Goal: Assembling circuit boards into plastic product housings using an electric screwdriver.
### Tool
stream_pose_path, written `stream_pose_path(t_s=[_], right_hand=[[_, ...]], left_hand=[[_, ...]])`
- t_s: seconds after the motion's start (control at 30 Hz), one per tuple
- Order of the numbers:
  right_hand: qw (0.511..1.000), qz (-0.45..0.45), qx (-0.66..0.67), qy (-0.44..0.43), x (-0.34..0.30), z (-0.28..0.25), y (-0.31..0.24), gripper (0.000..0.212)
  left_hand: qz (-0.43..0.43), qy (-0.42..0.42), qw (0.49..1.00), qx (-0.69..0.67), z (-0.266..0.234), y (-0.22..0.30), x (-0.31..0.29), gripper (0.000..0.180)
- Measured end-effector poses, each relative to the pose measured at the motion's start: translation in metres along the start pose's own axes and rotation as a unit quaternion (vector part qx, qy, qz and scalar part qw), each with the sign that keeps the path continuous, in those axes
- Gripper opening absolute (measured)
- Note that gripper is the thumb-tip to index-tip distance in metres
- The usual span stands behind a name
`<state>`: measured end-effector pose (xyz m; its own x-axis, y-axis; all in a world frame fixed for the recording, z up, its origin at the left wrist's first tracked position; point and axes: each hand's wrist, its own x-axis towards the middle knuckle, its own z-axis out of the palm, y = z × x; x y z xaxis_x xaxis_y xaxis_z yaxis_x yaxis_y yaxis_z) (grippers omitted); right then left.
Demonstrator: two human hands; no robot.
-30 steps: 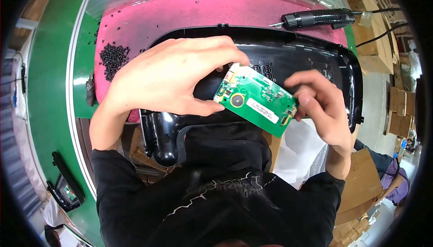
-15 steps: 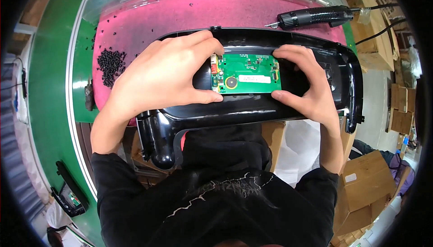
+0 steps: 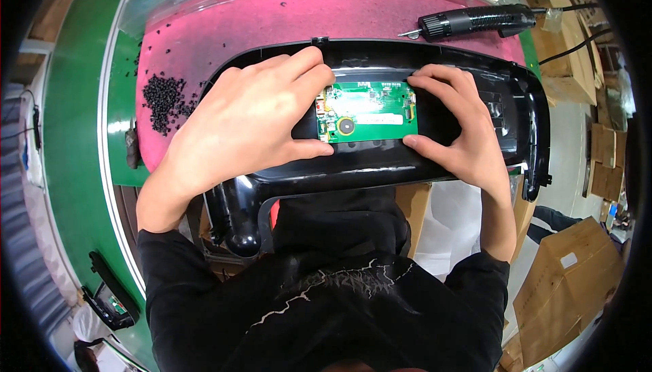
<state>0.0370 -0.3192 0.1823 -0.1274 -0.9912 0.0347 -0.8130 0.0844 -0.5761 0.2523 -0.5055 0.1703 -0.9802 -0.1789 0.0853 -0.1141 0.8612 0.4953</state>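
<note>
Green circuit board [image 3: 370, 111], flat in black housing [image 3: 475, 60]

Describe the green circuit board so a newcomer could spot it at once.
Start at the pink mat on the bench, where a long glossy black plastic housing lies crosswise. In its middle recess, between the left hand and the right hand, sits the green circuit board. It is the only green rectangle there, with a round coin-like part near its lower left corner.
</note>
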Motion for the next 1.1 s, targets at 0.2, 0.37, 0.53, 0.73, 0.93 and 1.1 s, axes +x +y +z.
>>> stream_pose_path(t_s=[0.2, 0.37, 0.53, 0.73, 0.93, 1.1], right_hand=[[1.0, 0.007, 0.001, -0.003, -0.002, 0.0, -0.003, 0.058], [1.0, 0.008, 0.003, -0.001, -0.003, -0.002, -0.006, 0.058], [1.0, 0.017, -0.011, 0.0, -0.006, -0.003, -0.01, 0.062], [0.991, 0.07, 0.115, 0.007, -0.005, -0.011, -0.009, 0.088], [0.955, 0.135, -0.019, 0.264, 0.0, -0.077, 0.073, 0.058], [0.931, 0.272, 0.078, 0.229, 0.034, -0.113, 0.113, 0.058]], left_hand=[[-0.001, -0.011, 1.0, -0.009, -0.001, 0.001, -0.002, 0.061], [0.001, -0.01, 1.0, -0.01, -0.001, 0.002, -0.002, 0.061], [0.004, -0.031, 0.999, 0.001, -0.002, 0.005, -0.005, 0.067], [-0.003, 0.06, 0.998, -0.02, -0.018, -0.009, -0.009, 0.05], [-0.132, 0.174, 0.976, 0.01, -0.05, -0.066, -0.024, 0.02], [-0.253, -0.035, 0.966, 0.034, -0.037, -0.071, -0.032, 0.031]])
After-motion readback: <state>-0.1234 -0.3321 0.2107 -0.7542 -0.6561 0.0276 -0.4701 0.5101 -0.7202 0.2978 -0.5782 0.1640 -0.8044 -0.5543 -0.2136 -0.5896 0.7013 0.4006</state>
